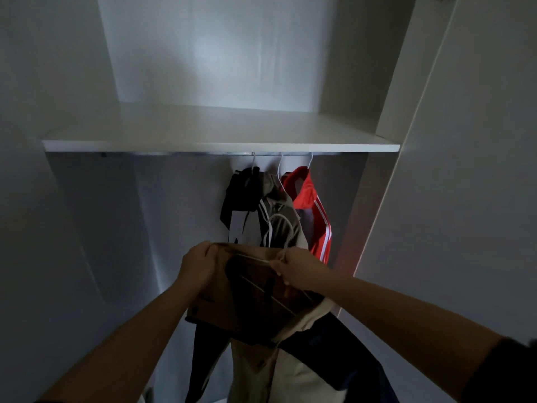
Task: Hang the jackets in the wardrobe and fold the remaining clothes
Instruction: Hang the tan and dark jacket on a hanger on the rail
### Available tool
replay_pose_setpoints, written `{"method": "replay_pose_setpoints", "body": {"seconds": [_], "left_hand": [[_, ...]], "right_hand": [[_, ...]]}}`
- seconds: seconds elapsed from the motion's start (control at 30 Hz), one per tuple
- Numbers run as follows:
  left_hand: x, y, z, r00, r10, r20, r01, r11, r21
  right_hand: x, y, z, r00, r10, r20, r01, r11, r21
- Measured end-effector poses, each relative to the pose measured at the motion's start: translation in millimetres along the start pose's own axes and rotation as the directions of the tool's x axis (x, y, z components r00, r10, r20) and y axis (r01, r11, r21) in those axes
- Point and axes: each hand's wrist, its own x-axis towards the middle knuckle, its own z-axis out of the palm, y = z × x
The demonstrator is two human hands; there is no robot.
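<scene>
Head view, looking into the wardrobe [386,199]: I see my left hand [197,264] and right hand [293,271] raised together in front of the hanging space, both on one brown jacket [252,309]. Its cream and navy lower part drops out of sight below. The left fingers [210,251] are curled round the edge of the collar opening. The right fingers [280,261] pinch the other side of it, along with what looks like a thin white hanger [255,258] lying across the opening. It is too dim to say whether the hanger sits inside both shoulders.

Under the white shelf [220,146], the rail [174,154] carries three hung garments close together at its right end: a black-and-white jacket [241,196], a grey striped jacket [283,205] and a red striped jacket [308,193]. The brown jacket is held just in front of and below them, not yet on the rail.

The risks, as I judge them:
- If only one shoulder is seated, the jacket will likely slide off the hanger as soon as I lift it.
- The heavy lower half could pull the collar out of my left grip.
- Reaching for the rail among those three could knock a neighbouring hanger loose. The bare stretch of rail to the left looks safer.
- The shelf edge sits just in front of the rail, so the hook could catch it on the way up.
</scene>
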Motion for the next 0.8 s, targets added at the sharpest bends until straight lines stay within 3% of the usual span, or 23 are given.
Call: {"method": "replay_pose_setpoints", "body": {"seconds": [0.1,0.23,0.4,0.6,0.8], "left_hand": [[33,-8,5,0.999,0.035,-0.03,-0.033,0.998,0.044],[82,-22,0,0.993,0.059,-0.105,-0.047,0.993,0.112],[139,-52,-13,0.979,0.057,-0.195,-0.029,0.989,0.145],[215,-89,-21,0.976,0.034,-0.217,-0.017,0.997,0.079],[272,-115,-21,0.975,-0.033,-0.219,0.031,0.999,-0.01]], "right_hand": [[40,-3,1,0.998,-0.013,0.069,0.011,1.0,0.026],[95,-19,7,0.986,0.032,0.161,-0.073,0.964,0.256],[169,-47,11,0.971,0.038,0.235,-0.096,0.965,0.242],[252,-64,3,0.999,-0.013,0.037,0.001,0.956,0.292],[326,-95,-13,0.989,-0.068,-0.133,0.084,0.99,0.116]]}}
